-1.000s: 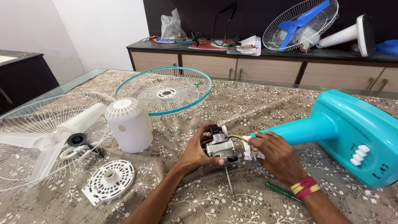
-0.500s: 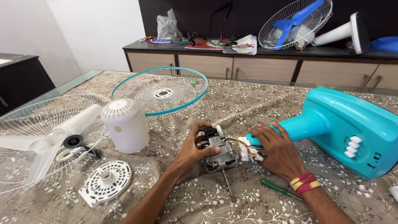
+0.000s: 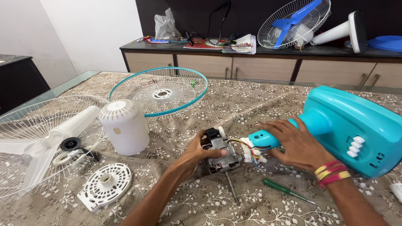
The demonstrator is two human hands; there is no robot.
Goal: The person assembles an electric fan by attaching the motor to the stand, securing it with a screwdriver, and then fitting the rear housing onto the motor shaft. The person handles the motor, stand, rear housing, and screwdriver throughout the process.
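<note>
While the left hand [image 3: 197,152] is clamping the fan motor [image 3: 222,152] on the table [image 3: 251,104], the right hand [image 3: 295,144] is gripping the teal fan stand's neck [image 3: 289,129].

A bare metal fan motor [image 3: 221,154] lies on its side on the patterned cloth of the counter [image 3: 251,104], its thin steel shaft pointing toward the viewer. Coloured wires run from it into the open end of a turquoise fan stand [image 3: 335,125], which lies tipped over to its right, with white push buttons on its broad base.
</note>
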